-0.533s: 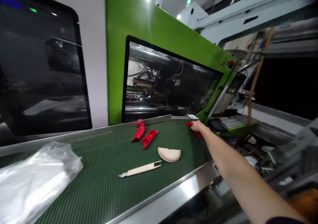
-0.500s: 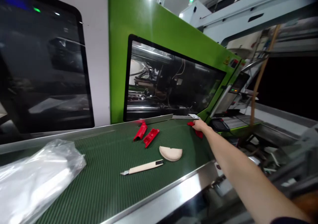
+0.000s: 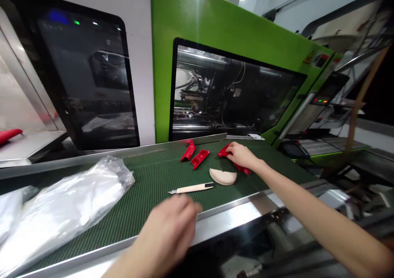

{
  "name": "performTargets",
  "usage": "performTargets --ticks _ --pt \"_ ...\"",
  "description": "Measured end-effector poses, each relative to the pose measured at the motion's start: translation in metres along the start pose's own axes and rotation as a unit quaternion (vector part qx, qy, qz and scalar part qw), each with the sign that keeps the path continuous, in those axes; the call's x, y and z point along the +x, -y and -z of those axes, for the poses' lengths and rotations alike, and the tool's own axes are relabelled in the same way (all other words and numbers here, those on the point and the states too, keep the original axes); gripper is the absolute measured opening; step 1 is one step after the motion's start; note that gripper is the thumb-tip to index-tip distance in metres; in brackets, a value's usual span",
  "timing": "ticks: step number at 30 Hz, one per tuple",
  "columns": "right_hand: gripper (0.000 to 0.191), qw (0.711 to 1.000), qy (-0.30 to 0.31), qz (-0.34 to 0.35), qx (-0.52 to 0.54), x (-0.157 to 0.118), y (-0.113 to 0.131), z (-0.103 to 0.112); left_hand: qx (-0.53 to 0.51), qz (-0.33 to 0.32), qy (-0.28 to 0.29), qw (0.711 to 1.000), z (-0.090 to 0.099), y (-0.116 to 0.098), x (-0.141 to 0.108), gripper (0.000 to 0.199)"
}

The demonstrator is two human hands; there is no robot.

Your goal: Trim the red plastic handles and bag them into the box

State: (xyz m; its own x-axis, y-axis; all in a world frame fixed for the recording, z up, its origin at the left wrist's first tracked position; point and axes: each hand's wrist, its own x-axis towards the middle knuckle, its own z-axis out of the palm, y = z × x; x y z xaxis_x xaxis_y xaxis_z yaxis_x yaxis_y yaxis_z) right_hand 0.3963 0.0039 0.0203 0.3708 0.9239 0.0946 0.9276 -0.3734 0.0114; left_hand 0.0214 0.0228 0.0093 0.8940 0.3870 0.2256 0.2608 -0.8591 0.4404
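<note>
My right hand (image 3: 241, 155) reaches across the green ribbed conveyor belt (image 3: 147, 183), its fingers closed on a red plastic part (image 3: 223, 150). Another bit of red plastic (image 3: 243, 169) shows beneath that hand; whether it is the same part I cannot tell. To the hand's left lie two more red plastic parts, one with ridges (image 3: 200, 158) and one by the back rail (image 3: 188, 151). Nearer me are a cream half-round piece (image 3: 223, 177) and a craft knife (image 3: 193, 188) with its blade pointing left. My left hand (image 3: 174, 224), blurred with curled fingers, hovers over the belt's front edge.
Clear plastic bags (image 3: 74, 200) cover the belt's left side. Metal rails edge the belt at the back (image 3: 144, 148) and front (image 3: 230, 216). Behind it stands a green machine (image 3: 163, 64) with a window. A red object (image 3: 9, 135) rests on a ledge at far left.
My left hand has come into view at the bottom. My right hand has drawn left along the belt with the red plastic, closer to the other red parts. The view has shifted left.
</note>
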Motion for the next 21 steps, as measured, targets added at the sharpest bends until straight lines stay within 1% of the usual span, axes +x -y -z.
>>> performTargets --ticks 1,2,4,6,8,10,12,13,15,17,18,21 --pt "0.029 1.000 -0.005 0.008 0.005 -0.003 0.009 0.000 0.028 -0.016 0.003 0.999 0.006 0.010 0.031 0.018" --pt "0.028 1.000 -0.011 0.012 0.010 -0.007 0.016 0.001 0.047 -0.014 -0.009 0.999 0.008 0.019 0.061 0.021" --pt "0.029 0.999 -0.024 0.016 0.017 -0.015 0.023 0.008 0.080 0.005 -0.020 0.997 0.006 0.034 0.114 0.021" --pt "0.031 0.998 -0.049 0.015 0.024 -0.026 0.024 0.020 0.098 0.025 -0.023 0.995 -0.005 0.044 0.152 0.022" --pt "0.032 0.996 -0.086 0.013 0.032 -0.041 0.026 0.034 0.104 0.043 -0.028 0.993 -0.018 0.050 0.174 0.028" --pt "0.031 0.991 -0.124 0.018 0.044 -0.059 0.033 0.045 0.102 0.058 -0.029 0.993 -0.030 0.051 0.184 0.031" --pt "0.027 0.987 -0.137 0.050 0.060 -0.079 0.049 0.048 0.096 0.072 -0.026 0.992 -0.037 0.050 0.187 0.033" --pt "0.024 0.986 -0.130 0.077 0.069 -0.088 0.060 0.045 0.092 0.079 -0.025 0.992 -0.039 0.049 0.187 0.033" --pt "0.019 0.982 -0.092 0.146 0.082 -0.100 0.086 0.036 0.082 0.096 -0.035 0.991 -0.039 0.044 0.186 0.032" --pt "0.015 0.973 -0.044 0.209 0.085 -0.102 0.112 0.023 0.069 0.115 -0.066 0.989 -0.032 0.039 0.182 0.029" --pt "0.015 0.969 -0.023 0.232 0.084 -0.100 0.123 0.018 0.061 0.123 -0.088 0.987 -0.026 0.036 0.179 0.028" --pt "0.019 0.959 0.024 0.273 0.079 -0.085 0.147 0.008 0.026 0.120 -0.171 0.978 0.005 0.031 0.157 0.027"
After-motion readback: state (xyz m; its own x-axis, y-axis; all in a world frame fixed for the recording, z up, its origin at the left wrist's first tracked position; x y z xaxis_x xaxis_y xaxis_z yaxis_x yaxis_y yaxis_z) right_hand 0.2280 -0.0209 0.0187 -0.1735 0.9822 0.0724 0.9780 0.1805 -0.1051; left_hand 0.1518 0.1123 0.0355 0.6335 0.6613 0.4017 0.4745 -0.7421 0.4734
